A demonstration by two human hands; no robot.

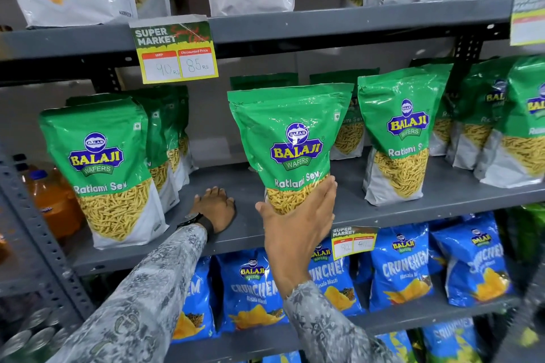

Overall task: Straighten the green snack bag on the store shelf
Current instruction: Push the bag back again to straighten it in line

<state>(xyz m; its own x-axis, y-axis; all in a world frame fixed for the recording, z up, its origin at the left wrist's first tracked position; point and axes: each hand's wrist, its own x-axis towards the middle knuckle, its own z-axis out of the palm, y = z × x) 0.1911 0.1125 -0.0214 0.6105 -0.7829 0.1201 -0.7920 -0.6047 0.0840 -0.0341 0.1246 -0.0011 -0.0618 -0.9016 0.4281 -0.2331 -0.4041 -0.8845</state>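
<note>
A green Balaji Ratlami Sev snack bag (pixel 290 141) stands upright in the middle of the grey metal shelf (pixel 383 212), its top leaning slightly right. My right hand (pixel 298 224) grips the bag's lower front, thumb on its left side and fingers wrapped round the right. My left hand (pixel 214 208) lies flat, palm down, on the bare shelf just left of the bag, fingers apart, touching no bag. It wears a dark wristwatch.
More green bags stand in a row at left (pixel 103 168) and right (pixel 401 135). A yellow price tag (pixel 174 50) hangs from the shelf above. Blue Crunchem bags (pixel 401 265) fill the shelf below. Orange bottles (pixel 50 200) stand at far left.
</note>
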